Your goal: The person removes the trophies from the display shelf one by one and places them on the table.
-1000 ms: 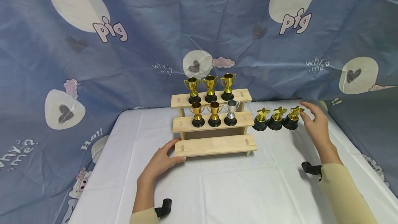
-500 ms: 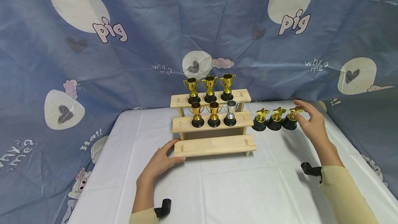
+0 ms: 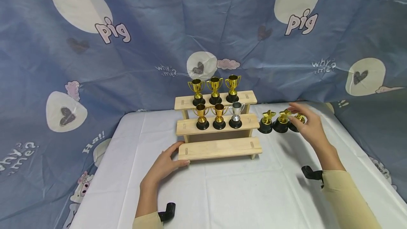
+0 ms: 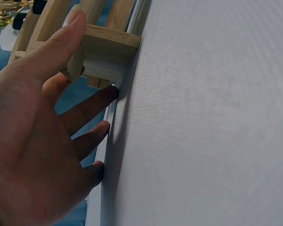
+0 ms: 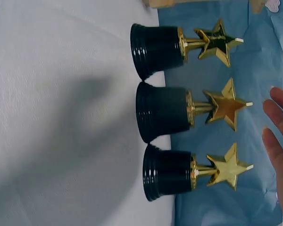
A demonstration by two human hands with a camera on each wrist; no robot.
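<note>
My left hand (image 3: 163, 167) grips the left end of the lowest tier of a three-tier wooden stand (image 3: 219, 148), thumb at its front edge and index finger at the back. In the left wrist view the other fingers (image 4: 90, 109) are spread below the step. My right hand (image 3: 310, 126) hovers over the star trophies, fingers loosely bent with nothing between them. Three gold star trophies stand in a row right of the stand: left (image 3: 265, 125), middle (image 3: 281, 125) and right (image 3: 293, 127), the last partly hidden by that hand. In the right wrist view the fingertips (image 5: 275, 106) are apart from the stars.
Three gold cups (image 3: 215, 89) stand on the top tier. On the middle tier are two gold-orange cups (image 3: 219, 116) and a silver cup (image 3: 236, 116). A white cloth (image 3: 235, 193) covers the table; a blue patterned curtain (image 3: 143, 45) hangs behind.
My right hand has moved left, from beside the right star trophy to above the right and middle ones. The left hand, the stand and the trophies have not moved.
</note>
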